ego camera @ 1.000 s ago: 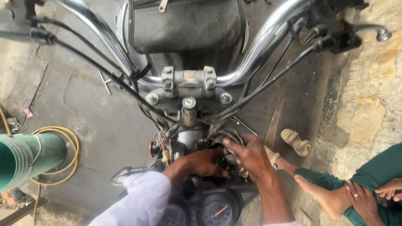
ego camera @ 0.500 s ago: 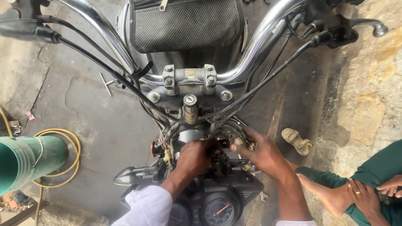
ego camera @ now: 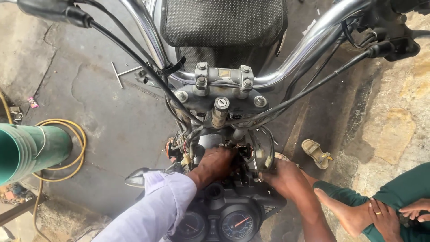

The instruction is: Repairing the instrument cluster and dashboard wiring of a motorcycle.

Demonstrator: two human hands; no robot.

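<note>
Both hands work inside the motorcycle's headlight housing [ego camera: 257, 150]: the left hand [ego camera: 214, 165] is curled into the wiring bundle [ego camera: 188, 143], its fingers hidden, so what it grips I cannot tell; the right hand [ego camera: 284, 179] braces the housing's lower edge. Just below sits the instrument cluster [ego camera: 224, 219]. Wires look thin, pliable, fragile at connectors; hold plugs, not strands.

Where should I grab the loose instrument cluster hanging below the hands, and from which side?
Grip the instrument cluster by its dark outer housing edge, probably from its right side below the right hand. The left hand and sleeve block its left; avoid the gauge faces.
</note>
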